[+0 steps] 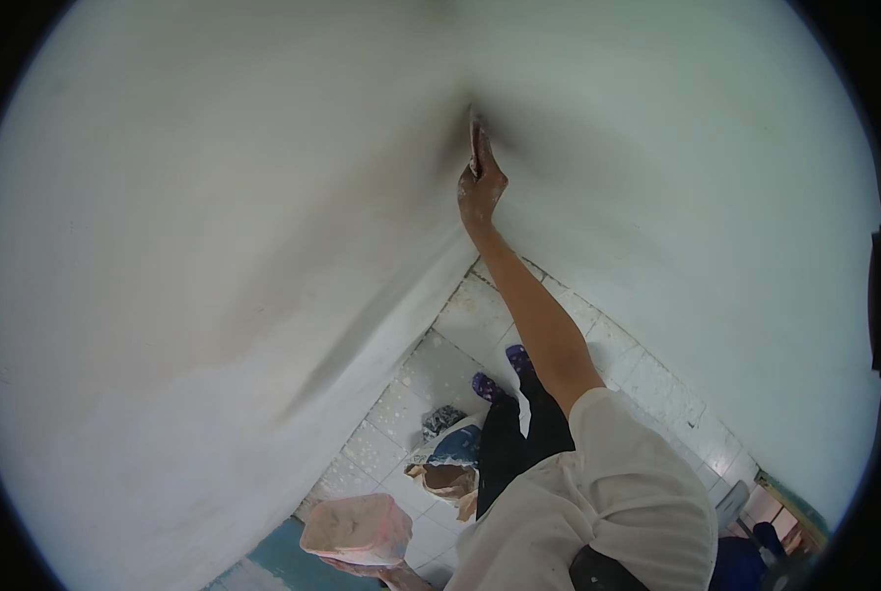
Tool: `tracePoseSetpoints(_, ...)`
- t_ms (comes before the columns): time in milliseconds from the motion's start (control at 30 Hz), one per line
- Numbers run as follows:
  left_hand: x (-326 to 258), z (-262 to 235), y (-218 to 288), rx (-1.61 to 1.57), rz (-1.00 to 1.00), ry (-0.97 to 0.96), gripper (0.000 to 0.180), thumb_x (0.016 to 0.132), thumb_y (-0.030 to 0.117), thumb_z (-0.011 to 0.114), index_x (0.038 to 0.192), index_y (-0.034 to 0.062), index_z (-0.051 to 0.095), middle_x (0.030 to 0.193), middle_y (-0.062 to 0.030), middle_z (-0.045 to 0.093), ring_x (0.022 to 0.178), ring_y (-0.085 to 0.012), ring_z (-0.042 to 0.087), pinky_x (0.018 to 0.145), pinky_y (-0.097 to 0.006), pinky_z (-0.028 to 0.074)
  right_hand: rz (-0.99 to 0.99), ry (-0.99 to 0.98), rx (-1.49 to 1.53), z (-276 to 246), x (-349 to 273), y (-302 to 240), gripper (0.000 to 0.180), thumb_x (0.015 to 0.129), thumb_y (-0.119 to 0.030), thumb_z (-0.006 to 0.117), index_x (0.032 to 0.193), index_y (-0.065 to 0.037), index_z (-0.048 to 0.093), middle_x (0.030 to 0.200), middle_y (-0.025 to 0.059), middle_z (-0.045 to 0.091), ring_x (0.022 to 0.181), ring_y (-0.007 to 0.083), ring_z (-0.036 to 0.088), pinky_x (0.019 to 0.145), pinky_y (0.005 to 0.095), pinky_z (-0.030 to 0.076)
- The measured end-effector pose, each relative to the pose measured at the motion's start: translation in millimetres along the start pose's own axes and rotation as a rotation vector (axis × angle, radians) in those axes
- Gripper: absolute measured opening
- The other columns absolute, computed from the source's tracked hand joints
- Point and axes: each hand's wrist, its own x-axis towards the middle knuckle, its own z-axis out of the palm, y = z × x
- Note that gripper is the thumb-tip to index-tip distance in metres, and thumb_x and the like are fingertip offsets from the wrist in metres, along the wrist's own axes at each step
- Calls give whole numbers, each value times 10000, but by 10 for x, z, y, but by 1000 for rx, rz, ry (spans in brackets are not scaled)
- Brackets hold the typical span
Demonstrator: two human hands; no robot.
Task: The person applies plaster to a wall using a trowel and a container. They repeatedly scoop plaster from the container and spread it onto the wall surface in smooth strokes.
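Reaching high, the right hand point(481, 185) presses a small flat scraper point(476, 141) into the corner where the two white walls point(214, 246) meet; the fingers are closed tight around the scraper, and only its thin top end shows above them; the blade looks stiff and thin, so it is likely light and easy to steer, and the best place to hold it is low down, just where the hand has it now; wet paste could make it slippery, so a firm hold seems wise. Down low, the left hand point(367, 569) is cupped under a pink tub point(357, 527) and carries it from below; the fingers are mostly hidden under the tub, so I cannot tell how far they curl; the tub seems full of pale paste, so it is probably heavy and could tip or spill if it leans. The corner is a tight spot; the walls close in on both sides of the scraper, so it can slide up or down but has little room to turn. On the tiled floor point(460, 335) lies a heap of bags and cloth point(450, 453) just beside the person's purple shoes point(500, 374); the floor is spotted with white splashes and might be slick; room for the feet looks small between the heap and the right wall.
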Motion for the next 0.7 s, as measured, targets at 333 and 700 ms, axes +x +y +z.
tracePoseSetpoints(333, -171, -260, 205, -27, 60, 2, 671, 902, 620, 334, 1422, 196, 356, 1440, -70, 368, 1324, -318, 355, 1123, -525, 268, 236, -477, -16, 2, -1026, -873, 655, 789, 130, 433, 1389, -131, 447, 1293, 35, 587, 699, 45, 481, 683, 158, 411)
tracePoseSetpoints(700, -140, 41, -100, 117, 134, 22, 666, 909, 614, 328, 1427, 196, 347, 1441, -74, 365, 1327, -315, 351, 1118, -520, 277, 279, -277, 233, -568, 478, 400, 432, 803, 160, 418, 1197, 63, 568, 1231, 105, 601, 570, 33, 414, 467, 200, 329)
